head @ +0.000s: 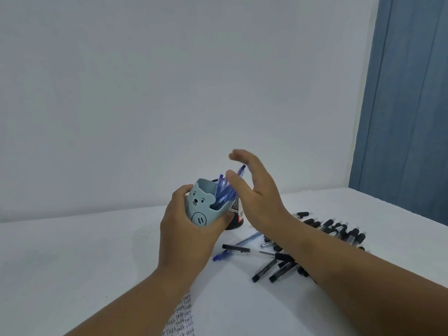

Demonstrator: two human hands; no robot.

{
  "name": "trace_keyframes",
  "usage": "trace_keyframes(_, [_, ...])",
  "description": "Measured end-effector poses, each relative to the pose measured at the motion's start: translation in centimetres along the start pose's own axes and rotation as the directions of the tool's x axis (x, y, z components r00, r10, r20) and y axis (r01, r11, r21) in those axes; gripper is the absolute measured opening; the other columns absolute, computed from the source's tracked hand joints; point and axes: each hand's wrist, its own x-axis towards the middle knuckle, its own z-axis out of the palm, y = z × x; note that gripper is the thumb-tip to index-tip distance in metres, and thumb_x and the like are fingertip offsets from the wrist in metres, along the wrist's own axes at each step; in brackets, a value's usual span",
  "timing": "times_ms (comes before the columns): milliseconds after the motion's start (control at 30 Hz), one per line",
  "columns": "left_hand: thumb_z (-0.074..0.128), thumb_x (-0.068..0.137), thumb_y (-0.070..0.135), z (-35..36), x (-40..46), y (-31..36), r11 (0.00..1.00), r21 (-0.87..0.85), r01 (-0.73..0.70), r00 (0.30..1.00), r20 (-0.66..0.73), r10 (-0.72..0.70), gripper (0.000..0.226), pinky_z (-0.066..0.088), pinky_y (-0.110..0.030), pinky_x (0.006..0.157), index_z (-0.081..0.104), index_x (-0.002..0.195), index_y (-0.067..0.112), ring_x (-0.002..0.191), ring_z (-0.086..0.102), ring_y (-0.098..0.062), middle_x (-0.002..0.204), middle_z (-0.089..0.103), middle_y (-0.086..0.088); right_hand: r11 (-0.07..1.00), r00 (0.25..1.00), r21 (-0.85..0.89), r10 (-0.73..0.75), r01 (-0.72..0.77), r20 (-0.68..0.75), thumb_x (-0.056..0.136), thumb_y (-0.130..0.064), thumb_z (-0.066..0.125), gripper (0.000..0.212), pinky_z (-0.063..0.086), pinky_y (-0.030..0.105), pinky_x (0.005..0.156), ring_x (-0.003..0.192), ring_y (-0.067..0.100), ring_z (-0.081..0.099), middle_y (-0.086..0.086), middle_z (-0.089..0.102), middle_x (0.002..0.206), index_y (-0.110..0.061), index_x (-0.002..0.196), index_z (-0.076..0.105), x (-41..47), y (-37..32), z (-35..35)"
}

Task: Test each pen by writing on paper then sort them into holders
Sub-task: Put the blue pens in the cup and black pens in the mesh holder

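My left hand (186,229) grips a light blue bear-face holder (202,204) and lifts it off the table, tilted toward the right. Several blue pens (224,192) stick out of its top. My right hand (254,190) hovers open beside those pens, fingers straight, thumb near the pen ends; I cannot tell if it touches them. A black mesh holder (236,215) stands on the table just behind the blue one, mostly hidden. A pile of black-capped pens (337,232) lies on the table to the right. A sheet of paper (232,309) with repeated "Test" writing lies under my forearms.
The white table (72,251) meets a pale wall behind. A blue pen (221,256) and a black pen (244,249) lie loose on the paper near the middle. A blue curtain (407,105) hangs at the far right.
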Motion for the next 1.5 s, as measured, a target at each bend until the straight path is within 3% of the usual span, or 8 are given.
trace_keyframes(200, [0.092, 0.061, 0.047, -0.2, 0.2, 0.0, 1.000, -0.011, 0.028, 1.000, -0.011, -0.028, 0.072, 0.050, -0.008, 0.062, 0.046, 0.116, 0.046, 0.092, 0.064, 0.000, 0.103, 0.061, 0.023, 0.999, 0.997, -0.013, -0.047, 0.047, -0.069, 0.096, -0.014, 0.061, 0.026, 0.057, 0.039, 0.094, 0.116, 0.005, 0.059, -0.008, 0.064, 0.120, -0.033, 0.114, 0.059, 0.9, -0.5, -0.9])
trace_keyframes(367, [0.093, 0.062, 0.044, -0.8, 0.5, -0.2, 0.996, -0.047, 0.074, 0.995, -0.060, -0.077, 0.071, 0.049, -0.013, 0.062, 0.047, 0.117, 0.041, 0.090, 0.064, 0.000, 0.101, 0.060, 0.023, 0.947, 0.991, -0.320, 0.038, 0.005, 0.128, 0.096, -0.009, 0.060, 0.019, 0.050, 0.024, 0.071, 0.072, 0.007, 0.063, -0.011, 0.068, 0.078, -0.022, 0.090, 0.073, 2.7, -1.6, -4.2])
trace_keyframes(467, [0.093, 0.062, 0.043, -0.8, 0.6, -0.4, 0.994, -0.058, 0.096, 0.992, -0.072, -0.100, 0.073, 0.048, -0.015, 0.065, 0.049, 0.120, 0.038, 0.091, 0.064, 0.000, 0.102, 0.061, 0.021, 0.681, 0.796, -0.720, 0.358, 0.134, 0.488, 0.093, -0.018, 0.066, 0.016, 0.044, 0.013, 0.073, 0.075, -0.008, 0.059, -0.023, 0.069, 0.090, -0.026, 0.097, 0.079, 2.3, -1.0, -5.9])
trace_keyframes(567, [0.092, 0.063, 0.043, -0.7, 0.5, -0.3, 0.994, -0.052, 0.099, 0.993, -0.060, -0.102, 0.073, 0.046, -0.012, 0.062, 0.046, 0.119, 0.039, 0.093, 0.062, -0.001, 0.103, 0.058, 0.022, 0.562, 0.664, -0.811, 0.546, 0.161, 0.511, 0.086, -0.023, 0.072, 0.020, 0.052, 0.030, 0.091, 0.096, 0.008, 0.063, -0.008, 0.071, 0.107, -0.028, 0.104, 0.078, 0.8, 0.7, -5.8])
trace_keyframes(1000, [0.093, 0.063, 0.042, -0.8, 0.7, -0.6, 0.990, -0.064, 0.129, 0.988, -0.078, -0.133, 0.073, 0.051, -0.023, 0.068, 0.048, 0.120, 0.036, 0.091, 0.063, -0.003, 0.101, 0.060, 0.019, 0.660, 0.894, -0.729, 0.199, 0.181, 0.402, 0.095, -0.003, 0.061, 0.031, 0.051, 0.039, 0.087, 0.090, 0.016, 0.061, -0.016, 0.061, 0.088, -0.029, 0.103, 0.077, 3.1, 1.3, -7.7])
trace_keyframes(1167, [0.093, 0.062, 0.043, -0.9, 0.6, -0.4, 0.990, -0.058, 0.127, 0.989, -0.070, -0.131, 0.073, 0.054, -0.026, 0.069, 0.047, 0.119, 0.038, 0.091, 0.063, -0.004, 0.101, 0.060, 0.019, 0.688, 0.995, -0.720, -0.036, 0.089, 0.089, 0.098, -0.007, 0.053, 0.028, 0.048, 0.036, 0.080, 0.080, 0.017, 0.060, -0.009, 0.070, 0.084, -0.026, 0.098, 0.074, 3.5, 1.8, -9.2])
trace_keyframes(1333, [0.093, 0.062, 0.044, -0.6, 0.2, -0.3, 0.993, -0.018, 0.114, 0.993, -0.015, -0.115, 0.072, 0.053, -0.022, 0.065, 0.046, 0.116, 0.042, 0.088, 0.064, -0.003, 0.101, 0.059, 0.020, 0.957, 0.989, -0.269, 0.079, -0.111, -0.125, 0.107, -0.014, 0.040, 0.018, 0.041, 0.010, 0.074, 0.082, -0.004, 0.062, -0.009, 0.073, 0.076, -0.025, 0.101, 0.054, 2.6, 0.0, -7.6])
trace_keyframes(1500, [0.093, 0.062, 0.043, -0.3, -0.2, 0.0, 0.998, 0.042, 0.037, 0.997, 0.066, -0.039, 0.071, 0.049, -0.010, 0.061, 0.047, 0.116, 0.044, 0.089, 0.062, 0.002, 0.102, 0.060, 0.021, 0.946, 0.942, -0.022, 0.324, -0.324, 0.090, 0.108, -0.034, 0.038, 0.020, 0.036, 0.037, 0.104, 0.120, 0.006, 0.058, -0.015, 0.076, 0.105, -0.016, 0.114, 0.046, 1.6, -1.2, -4.5])
